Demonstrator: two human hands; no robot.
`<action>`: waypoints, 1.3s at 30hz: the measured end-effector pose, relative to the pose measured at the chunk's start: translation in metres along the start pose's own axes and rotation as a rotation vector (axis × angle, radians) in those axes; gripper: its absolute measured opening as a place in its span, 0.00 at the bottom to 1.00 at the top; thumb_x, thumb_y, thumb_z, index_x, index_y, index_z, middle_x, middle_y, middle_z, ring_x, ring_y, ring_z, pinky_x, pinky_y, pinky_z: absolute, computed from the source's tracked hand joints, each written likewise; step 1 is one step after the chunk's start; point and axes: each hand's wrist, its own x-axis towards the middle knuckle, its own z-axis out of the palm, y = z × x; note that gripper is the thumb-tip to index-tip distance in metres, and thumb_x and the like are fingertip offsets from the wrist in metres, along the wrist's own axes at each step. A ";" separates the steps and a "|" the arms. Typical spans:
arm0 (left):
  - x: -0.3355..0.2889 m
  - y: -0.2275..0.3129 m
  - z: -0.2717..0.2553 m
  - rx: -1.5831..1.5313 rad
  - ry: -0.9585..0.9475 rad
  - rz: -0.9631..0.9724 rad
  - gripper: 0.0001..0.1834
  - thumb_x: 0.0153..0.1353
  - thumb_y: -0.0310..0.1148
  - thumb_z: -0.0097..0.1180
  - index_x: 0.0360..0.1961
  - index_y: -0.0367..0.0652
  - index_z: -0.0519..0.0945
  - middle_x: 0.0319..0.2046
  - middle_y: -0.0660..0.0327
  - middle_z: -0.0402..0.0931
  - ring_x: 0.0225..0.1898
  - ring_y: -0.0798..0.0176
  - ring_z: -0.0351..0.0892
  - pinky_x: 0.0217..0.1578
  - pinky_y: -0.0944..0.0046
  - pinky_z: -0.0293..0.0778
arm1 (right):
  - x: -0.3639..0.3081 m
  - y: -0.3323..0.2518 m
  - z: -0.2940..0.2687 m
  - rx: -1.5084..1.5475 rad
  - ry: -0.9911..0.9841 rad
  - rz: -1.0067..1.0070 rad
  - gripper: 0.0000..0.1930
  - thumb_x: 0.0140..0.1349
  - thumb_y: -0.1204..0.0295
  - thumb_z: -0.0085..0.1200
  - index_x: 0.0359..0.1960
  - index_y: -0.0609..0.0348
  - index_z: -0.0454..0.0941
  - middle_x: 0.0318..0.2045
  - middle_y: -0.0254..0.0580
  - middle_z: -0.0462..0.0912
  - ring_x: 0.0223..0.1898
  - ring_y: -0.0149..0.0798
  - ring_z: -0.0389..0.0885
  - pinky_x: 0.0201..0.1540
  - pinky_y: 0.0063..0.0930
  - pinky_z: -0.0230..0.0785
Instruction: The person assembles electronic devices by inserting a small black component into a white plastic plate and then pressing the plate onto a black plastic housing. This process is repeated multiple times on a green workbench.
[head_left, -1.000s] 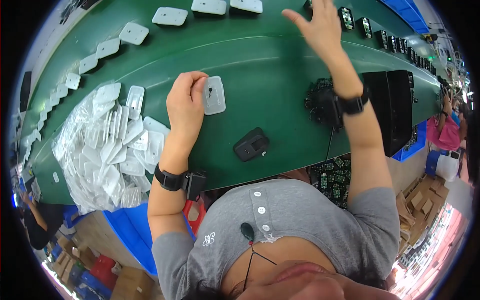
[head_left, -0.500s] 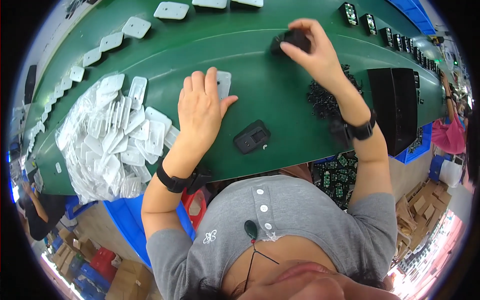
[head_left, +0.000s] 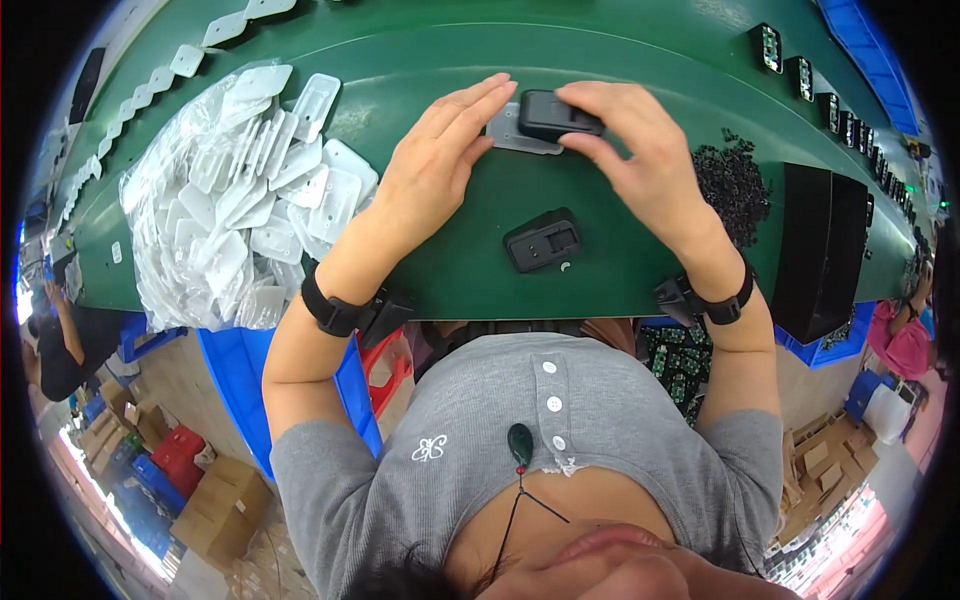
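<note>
My right hand grips a black plastic case between thumb and fingers. The case covers part of a translucent white plastic plate on the green table; whether they are joined, I cannot tell. My left hand stands at the plate's left end, fingers stretched out and thumb apart, gripping nothing; contact with the plate is unclear. Nearer to me lies a second black case with a square recess, and a small pale curved bit sits beside it.
Many white plates spill from a clear plastic bag at left. Small black parts lie heaped at right, beside a black box. Black cases with circuit boards line the far right; white plates line the far left.
My right hand has brought the black case leftward and nearer, onto the plate. My left hand has moved off the plate's top to its left end, and the plate now lies more crosswise.
</note>
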 end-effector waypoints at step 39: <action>0.020 -0.005 0.011 -0.133 0.110 -0.304 0.16 0.57 0.39 0.62 0.39 0.36 0.80 0.30 0.53 0.79 0.35 0.51 0.78 0.37 0.56 0.73 | 0.020 0.004 0.023 0.999 -0.018 0.504 0.25 0.64 0.70 0.59 0.61 0.61 0.67 0.48 0.38 0.78 0.49 0.30 0.74 0.55 0.22 0.64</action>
